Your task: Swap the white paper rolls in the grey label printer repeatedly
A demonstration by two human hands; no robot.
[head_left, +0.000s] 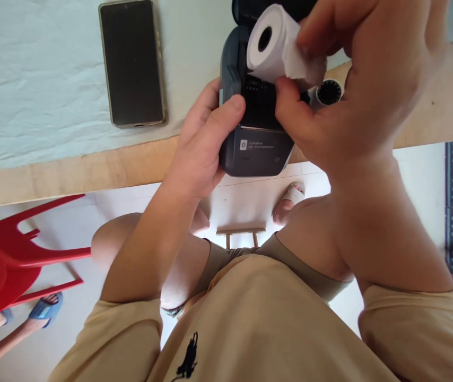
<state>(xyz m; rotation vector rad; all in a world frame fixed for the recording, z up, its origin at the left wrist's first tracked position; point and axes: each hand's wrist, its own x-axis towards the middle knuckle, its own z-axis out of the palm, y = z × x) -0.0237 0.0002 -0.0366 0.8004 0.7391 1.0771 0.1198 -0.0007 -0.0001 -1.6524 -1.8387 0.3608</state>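
My left hand [200, 143] grips the left side of a small dark grey printer [256, 148], thumb pressed on its top, holding it at the table's front edge. The printer's lid stands open at the top of the view. My right hand [362, 79] pinches a white paper roll [276, 45] between thumb and fingers, just above the printer's open compartment. The roll's hollow core faces me.
A black phone [132, 62] lies face up on the pale cloth [35, 79] covering the wooden table [71, 172]. A ribbed black-and-white spool [329, 93] lies behind my right hand. A red plastic chair [7, 260] stands at the left, another person's sandalled foot [45, 307] under it.
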